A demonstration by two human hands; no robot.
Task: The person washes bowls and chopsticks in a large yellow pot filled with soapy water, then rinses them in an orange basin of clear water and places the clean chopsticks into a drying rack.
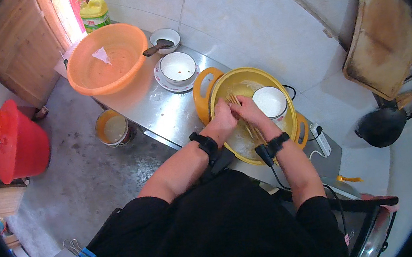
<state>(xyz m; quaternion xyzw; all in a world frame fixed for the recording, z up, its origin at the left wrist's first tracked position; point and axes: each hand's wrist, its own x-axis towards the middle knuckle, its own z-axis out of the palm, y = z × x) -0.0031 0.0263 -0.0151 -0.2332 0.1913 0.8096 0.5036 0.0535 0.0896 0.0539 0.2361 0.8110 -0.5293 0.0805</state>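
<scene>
Both hands are together over a yellow two-handled pot [252, 70] with sudsy liquid in it. My left hand [224, 115] and my right hand [248, 109] close around a bundle of chopsticks [252, 132], whose tips stick up past the fingers while the other ends slant down toward my right wrist. The fingers partly hide the bundle. A white bowl [270, 102] sits inside the pot, right of my right hand. Left of the pot, another white bowl [178, 67] stands on a flower-patterned plate [162, 81].
An orange plastic basin [90, 88] rests at the counter's left end, near a dish soap jug [95, 16]. Behind the plate, a bowl [171, 34] carries a dark spoon [155, 48]. A power strip [321, 141] lies right of the pot. A bucket [112, 129] stands on the floor.
</scene>
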